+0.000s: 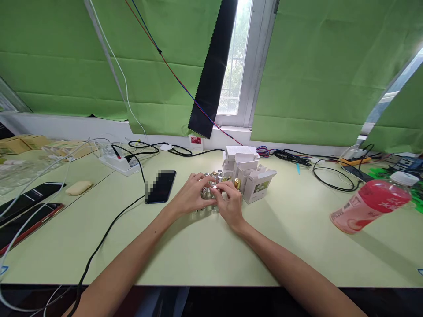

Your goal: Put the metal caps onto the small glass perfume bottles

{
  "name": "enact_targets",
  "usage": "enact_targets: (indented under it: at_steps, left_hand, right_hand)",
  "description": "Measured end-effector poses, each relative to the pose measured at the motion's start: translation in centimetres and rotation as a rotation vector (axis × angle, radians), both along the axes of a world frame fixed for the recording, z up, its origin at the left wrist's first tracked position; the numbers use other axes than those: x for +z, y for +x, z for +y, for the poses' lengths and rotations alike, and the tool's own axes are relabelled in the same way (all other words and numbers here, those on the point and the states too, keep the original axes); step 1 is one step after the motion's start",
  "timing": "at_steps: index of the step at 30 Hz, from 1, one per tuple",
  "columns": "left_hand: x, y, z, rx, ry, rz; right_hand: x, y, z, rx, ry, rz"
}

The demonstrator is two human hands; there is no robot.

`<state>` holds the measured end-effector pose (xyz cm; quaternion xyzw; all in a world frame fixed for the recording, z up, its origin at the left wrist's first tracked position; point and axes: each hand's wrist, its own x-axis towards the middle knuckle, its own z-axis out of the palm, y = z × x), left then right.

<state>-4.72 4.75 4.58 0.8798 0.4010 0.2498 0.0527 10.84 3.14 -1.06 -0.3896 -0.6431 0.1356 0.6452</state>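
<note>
Both my hands work close together over a cluster of small glass bottles (220, 175) with silver and gold tops, in the middle of the table. My left hand (191, 193) reaches in from the left, thumb and fingers curved round a small bottle that is mostly hidden. From the right, my right hand (230, 205) pinches a small shiny white piece (214, 187) between thumb and forefinger, right by the left fingertips; its exact kind is too small to tell. A gold-topped bottle (237, 183) stands just behind the right knuckles.
Several open white cartons (259, 185) stand right behind my right hand. A dark phone (161, 187) lies left of my left hand, with a black cable (110, 231) nearby. At the right lies a pink drink bottle (366, 204). A power strip (119, 163) sits back left.
</note>
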Motion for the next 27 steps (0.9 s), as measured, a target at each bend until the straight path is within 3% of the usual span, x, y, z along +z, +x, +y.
enact_targets:
  at_steps: [17, 27]
  left_hand:
    - [-0.03, 0.08, -0.09, -0.014, -0.009, -0.005]
    - [-0.05, 0.14, -0.19, 0.031, 0.001, -0.006]
  right_hand:
    - [0.25, 0.37, -0.43, 0.084, -0.095, -0.001]
    - [0.13, 0.40, -0.26, 0.126, -0.017, -0.016]
